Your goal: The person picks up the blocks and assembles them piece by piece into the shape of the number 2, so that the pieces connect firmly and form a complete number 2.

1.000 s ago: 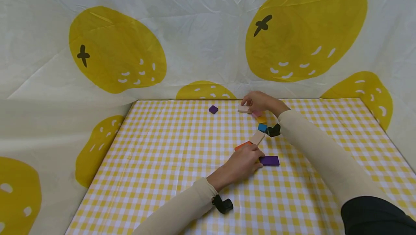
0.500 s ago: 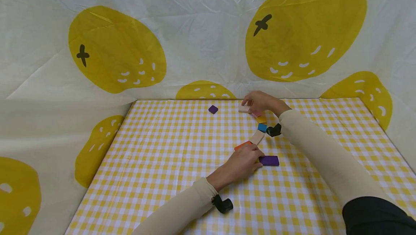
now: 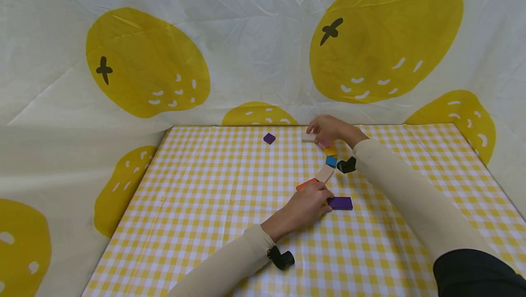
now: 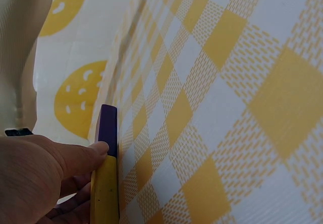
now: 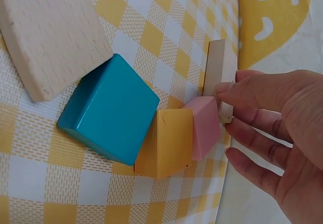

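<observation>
At the table's far edge my right hand (image 3: 330, 127) pinches a pale wooden block (image 5: 215, 70) between thumb and fingers. That block touches a pink block (image 5: 204, 125), followed by an orange-yellow block (image 5: 166, 141), a blue block (image 5: 111, 110) and a second pale block (image 3: 326, 174) in a curving row. Nearer, my left hand (image 3: 303, 206) grips a yellow block (image 4: 104, 191), its thumb at the joint with a long purple block (image 3: 340, 203). Beside the left fingers lies an orange block (image 3: 306, 184), partly covered. The hand hides the yellow block in the head view.
A small purple block (image 3: 269, 138) lies apart, left of the row near the far edge. The table wears a yellow-and-white checked cloth (image 3: 197, 205). Directly behind it hangs a pale curtain (image 3: 259, 50) with yellow fruit prints.
</observation>
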A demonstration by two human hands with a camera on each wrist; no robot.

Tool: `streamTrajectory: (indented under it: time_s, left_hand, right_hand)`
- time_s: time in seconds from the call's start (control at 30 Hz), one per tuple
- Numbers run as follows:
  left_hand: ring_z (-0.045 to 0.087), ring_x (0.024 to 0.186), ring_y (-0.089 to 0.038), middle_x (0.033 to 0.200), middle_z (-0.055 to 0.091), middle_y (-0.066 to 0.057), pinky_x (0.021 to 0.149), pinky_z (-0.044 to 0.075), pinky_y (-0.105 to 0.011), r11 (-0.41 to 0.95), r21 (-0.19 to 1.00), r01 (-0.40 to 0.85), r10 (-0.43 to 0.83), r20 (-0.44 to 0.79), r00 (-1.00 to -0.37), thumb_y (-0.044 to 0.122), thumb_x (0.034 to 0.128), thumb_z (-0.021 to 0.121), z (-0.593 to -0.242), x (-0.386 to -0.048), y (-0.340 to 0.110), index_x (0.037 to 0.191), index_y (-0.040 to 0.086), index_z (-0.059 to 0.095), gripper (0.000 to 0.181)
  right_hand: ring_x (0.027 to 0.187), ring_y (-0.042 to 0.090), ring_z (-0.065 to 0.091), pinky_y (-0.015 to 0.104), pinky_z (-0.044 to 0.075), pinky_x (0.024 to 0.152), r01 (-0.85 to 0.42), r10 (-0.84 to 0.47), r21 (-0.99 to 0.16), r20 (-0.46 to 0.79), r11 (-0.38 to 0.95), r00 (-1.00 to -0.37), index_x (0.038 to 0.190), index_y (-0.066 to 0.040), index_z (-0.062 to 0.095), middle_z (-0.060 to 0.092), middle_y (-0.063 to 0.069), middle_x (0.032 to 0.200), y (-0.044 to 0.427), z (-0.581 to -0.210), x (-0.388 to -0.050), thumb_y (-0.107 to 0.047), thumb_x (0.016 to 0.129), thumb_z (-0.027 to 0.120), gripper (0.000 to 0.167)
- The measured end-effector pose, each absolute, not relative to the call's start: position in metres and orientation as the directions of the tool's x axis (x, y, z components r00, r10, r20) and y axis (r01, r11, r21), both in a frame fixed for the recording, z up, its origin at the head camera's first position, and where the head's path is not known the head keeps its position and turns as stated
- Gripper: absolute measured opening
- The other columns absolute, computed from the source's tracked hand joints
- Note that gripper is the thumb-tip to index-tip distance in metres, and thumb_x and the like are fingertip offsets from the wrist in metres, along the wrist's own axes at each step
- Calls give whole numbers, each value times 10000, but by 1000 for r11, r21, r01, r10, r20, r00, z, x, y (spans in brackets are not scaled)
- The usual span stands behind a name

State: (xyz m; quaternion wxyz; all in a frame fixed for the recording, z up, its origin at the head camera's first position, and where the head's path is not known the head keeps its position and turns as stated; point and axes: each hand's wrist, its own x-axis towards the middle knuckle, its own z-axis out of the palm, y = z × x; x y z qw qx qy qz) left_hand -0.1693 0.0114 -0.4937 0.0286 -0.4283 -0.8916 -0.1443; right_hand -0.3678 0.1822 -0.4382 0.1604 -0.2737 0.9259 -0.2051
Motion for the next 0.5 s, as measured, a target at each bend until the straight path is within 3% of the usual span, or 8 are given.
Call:
streamTrajectory:
  time_s: [0.5]
  left_hand:
    - [605, 961, -57, 1077, 673, 28, 851, 466, -129, 591, 235, 772, 755, 178, -632, 268, 955, 732, -493, -169, 11, 1148, 138, 757, 234]
  right_hand:
    - [1055, 372, 636, 503, 533, 915, -421, -555, -473, -189, 774, -810, 1224, -4, 707, 685, 231, 1142, 185, -437, -367, -9, 887, 700, 337]
